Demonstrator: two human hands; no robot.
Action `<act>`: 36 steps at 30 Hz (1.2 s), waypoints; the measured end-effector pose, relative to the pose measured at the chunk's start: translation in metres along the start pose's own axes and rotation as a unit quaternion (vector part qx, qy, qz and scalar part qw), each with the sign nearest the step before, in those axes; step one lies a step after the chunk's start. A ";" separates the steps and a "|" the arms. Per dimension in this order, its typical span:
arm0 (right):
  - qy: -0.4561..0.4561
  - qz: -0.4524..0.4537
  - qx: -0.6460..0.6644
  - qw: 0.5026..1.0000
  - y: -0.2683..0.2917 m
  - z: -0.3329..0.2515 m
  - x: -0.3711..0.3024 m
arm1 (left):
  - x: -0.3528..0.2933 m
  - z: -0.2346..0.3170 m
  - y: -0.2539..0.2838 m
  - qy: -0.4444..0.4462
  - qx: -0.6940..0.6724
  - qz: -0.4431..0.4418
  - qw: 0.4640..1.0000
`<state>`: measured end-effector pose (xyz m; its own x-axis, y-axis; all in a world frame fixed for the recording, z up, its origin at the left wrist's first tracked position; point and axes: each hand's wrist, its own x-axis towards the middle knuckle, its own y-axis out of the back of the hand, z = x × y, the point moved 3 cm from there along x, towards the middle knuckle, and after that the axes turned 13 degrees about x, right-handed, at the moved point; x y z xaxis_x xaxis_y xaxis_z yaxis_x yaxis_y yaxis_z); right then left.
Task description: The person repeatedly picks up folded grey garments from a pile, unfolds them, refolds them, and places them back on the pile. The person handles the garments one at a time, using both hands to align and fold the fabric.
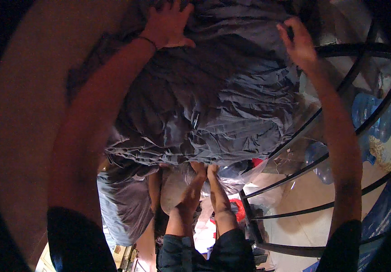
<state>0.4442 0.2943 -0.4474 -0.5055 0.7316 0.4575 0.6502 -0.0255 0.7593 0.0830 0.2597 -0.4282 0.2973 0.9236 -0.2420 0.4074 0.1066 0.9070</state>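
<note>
A wrinkled dark grey bed sheet (pixel 195 86) spreads over the bed in front of me, gathered into many folds along its near edge. My left hand (pixel 170 26) lies on its far part with the fingers spread, and a thin dark band circles that wrist. At the far right, by the sheet's edge, my right hand (pixel 300 43) is raised with its fingers loosely bent and apart. No cloth shows gripped in either hand.
Curved black metal rails (pixel 295 211) run along the right side. Beyond them, large blue water jugs (pixel 372 113) rest on the floor below. A plain wall (pixel 37 113) rises at left. Grey cloth (pixel 125 204) hangs at lower left, near my legs (pixel 188 204).
</note>
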 end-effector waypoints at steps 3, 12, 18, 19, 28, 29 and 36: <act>-0.020 0.058 -0.059 0.996 0.026 -0.020 0.014 | 0.008 -0.022 0.015 0.034 -0.238 0.079 0.968; -0.071 -0.133 -0.046 0.988 -0.101 -0.067 -0.120 | -0.003 -0.027 -0.086 -0.098 -0.007 0.240 0.966; -0.083 -0.226 0.029 0.970 -0.100 -0.046 -0.104 | -0.016 -0.023 -0.074 -0.085 -0.100 0.152 0.980; -0.088 -0.210 0.046 0.973 -0.095 -0.043 -0.099 | -0.017 -0.024 -0.063 -0.086 -0.108 0.151 0.979; -0.185 -0.111 0.069 0.974 -0.066 -0.009 -0.075 | -0.020 -0.008 -0.058 -0.079 -0.051 0.195 0.976; -0.169 -0.130 0.035 0.976 -0.067 -0.007 -0.075 | -0.022 -0.007 -0.063 -0.081 -0.028 0.219 0.972; 0.085 -0.219 -0.104 0.967 -0.048 -0.024 -0.060 | 0.004 -0.042 -0.039 -0.082 -0.355 0.109 0.925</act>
<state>0.4298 0.2354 -0.4998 -0.8037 0.5811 0.1281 0.2348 0.1118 0.9656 0.0321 0.2745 -0.4505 0.4566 0.8894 -0.0231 -0.3294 0.1932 0.9242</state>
